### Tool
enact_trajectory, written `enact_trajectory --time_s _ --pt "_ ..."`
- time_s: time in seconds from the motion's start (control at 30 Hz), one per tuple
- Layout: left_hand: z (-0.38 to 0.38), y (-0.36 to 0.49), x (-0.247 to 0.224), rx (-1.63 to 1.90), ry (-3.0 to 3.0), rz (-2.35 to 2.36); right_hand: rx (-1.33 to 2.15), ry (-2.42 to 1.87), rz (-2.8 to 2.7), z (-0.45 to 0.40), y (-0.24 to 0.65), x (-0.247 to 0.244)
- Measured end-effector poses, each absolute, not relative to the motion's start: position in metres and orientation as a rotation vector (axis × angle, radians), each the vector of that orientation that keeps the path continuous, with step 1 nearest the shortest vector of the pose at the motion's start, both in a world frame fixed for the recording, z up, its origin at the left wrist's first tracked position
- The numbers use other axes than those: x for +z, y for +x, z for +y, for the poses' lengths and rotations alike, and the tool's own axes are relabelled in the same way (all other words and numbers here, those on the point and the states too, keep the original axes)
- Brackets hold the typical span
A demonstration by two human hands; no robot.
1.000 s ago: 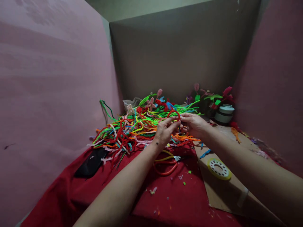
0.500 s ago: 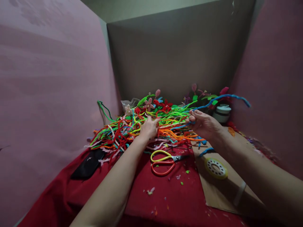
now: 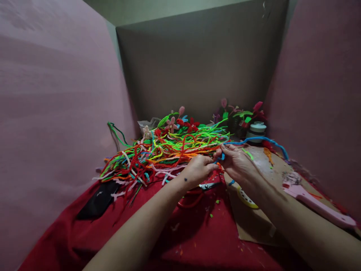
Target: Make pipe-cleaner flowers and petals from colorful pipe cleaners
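A blue pipe cleaner (image 3: 254, 139) is pinched in my right hand (image 3: 238, 162), and its long free end arches out to the right. My left hand (image 3: 200, 168) is closed beside it, fingertips on the short bent blue end between the two hands. Behind my hands spreads a tangled heap of pipe cleaners (image 3: 163, 150) in green, red, orange, yellow and white. Below my left hand, scissors (image 3: 193, 199) with a red handle loop lie partly hidden under the wrist. A yellow disc with holes (image 3: 247, 197) is half covered by my right forearm.
A red cloth (image 3: 180, 237) covers the table, dotted with fluff scraps. At right lie a cardboard sheet (image 3: 248, 226) and a pink-handled tool (image 3: 316, 203). A black phone-like slab (image 3: 97, 201) rests at left. Fuzzy flowers (image 3: 191, 124) and a lidded jar (image 3: 257, 131) stand behind.
My left hand has left the heap and come right to meet my right hand at the blue pipe cleaner. My right hand is slightly lower. The view has swung a little right.
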State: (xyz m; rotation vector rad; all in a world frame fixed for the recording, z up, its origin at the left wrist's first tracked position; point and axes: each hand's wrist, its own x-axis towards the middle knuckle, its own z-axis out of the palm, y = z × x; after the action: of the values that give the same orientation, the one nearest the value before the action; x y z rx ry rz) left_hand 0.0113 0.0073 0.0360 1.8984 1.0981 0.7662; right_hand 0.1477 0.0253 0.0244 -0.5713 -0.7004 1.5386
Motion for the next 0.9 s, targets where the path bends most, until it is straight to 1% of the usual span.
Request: enact_trajectory --time_s 0.07,0.13,0.2,0.27,0.37,0.47,0.5,0.57,0.63,0.73,0.8,0.9 --pt "0.008 0.011 0.033 0.711 1.793 1.054 1.535 -0.550 -0.665 0.024 0.150 0.025" --pt "0.010 0.010 0.031 0.806 1.868 1.094 1.526 -0.515 -0.611 0.025 0.156 0.028" --pt "0.011 0.010 0.029 0.967 2.182 1.247 1.509 -0.476 -0.540 0.029 0.162 0.032" --pt "0.010 0.010 0.026 1.070 2.660 1.356 1.502 -0.450 -0.485 0.033 0.168 0.036" --pt "0.005 0.012 0.021 1.002 3.273 1.264 1.545 -0.447 -0.422 0.038 0.171 0.039" --pt "0.001 0.014 0.019 0.909 3.401 1.191 1.563 -0.466 -0.384 0.040 0.170 0.039" --pt "0.001 0.014 0.019 0.886 3.336 1.191 1.559 -0.471 -0.384 0.040 0.170 0.039" --pt "0.001 0.013 0.023 0.906 3.024 1.209 1.554 -0.477 -0.393 0.040 0.170 0.038" --pt "0.003 0.011 0.029 0.958 2.511 1.167 1.547 -0.480 -0.404 0.038 0.171 0.037" --pt "0.008 0.009 0.034 0.893 1.772 0.902 1.552 -0.478 -0.415 0.033 0.169 0.037" --pt "0.011 0.009 0.031 0.798 1.545 0.774 1.577 -0.478 -0.418 0.028 0.164 0.036" --pt "0.012 0.014 0.023 0.779 1.430 0.683 1.612 -0.480 -0.410 0.021 0.151 0.032"
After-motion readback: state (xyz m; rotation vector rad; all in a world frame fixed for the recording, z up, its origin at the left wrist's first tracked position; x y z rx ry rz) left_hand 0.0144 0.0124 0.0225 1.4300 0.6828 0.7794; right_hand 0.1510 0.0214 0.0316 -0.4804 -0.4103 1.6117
